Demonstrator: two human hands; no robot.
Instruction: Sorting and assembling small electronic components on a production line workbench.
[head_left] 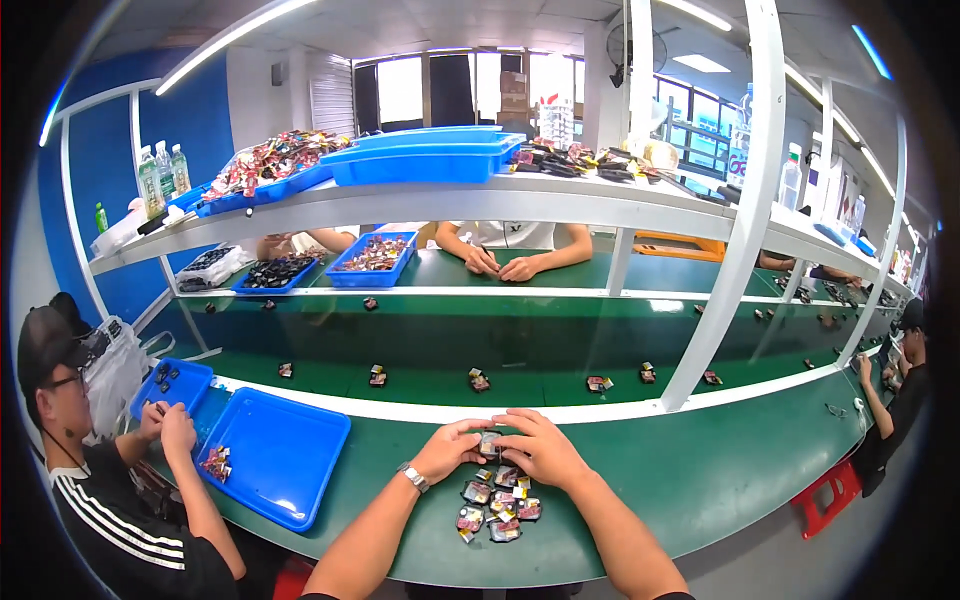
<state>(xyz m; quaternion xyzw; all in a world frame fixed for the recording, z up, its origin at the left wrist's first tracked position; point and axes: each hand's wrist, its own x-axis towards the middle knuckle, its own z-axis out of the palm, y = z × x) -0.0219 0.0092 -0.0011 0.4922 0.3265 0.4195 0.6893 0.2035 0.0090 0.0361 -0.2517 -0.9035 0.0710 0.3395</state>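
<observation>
Meeting above the pile, left hand (pixel 452 450) and right hand (pixel 538 447) (fingers curled) pinch one small part (pixel 488 441).

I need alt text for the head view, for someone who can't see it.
Both hands, left hand and right hand, meet on one small part at the near edge of a green workbench, above a pile of similar parts. A blue tray lies to the left.

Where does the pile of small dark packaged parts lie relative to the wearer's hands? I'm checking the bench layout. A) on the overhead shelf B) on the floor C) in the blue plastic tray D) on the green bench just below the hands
D: the pile of small dark packaged parts lies on the green bench, just nearer the wearer than the left hand and right hand.
</observation>
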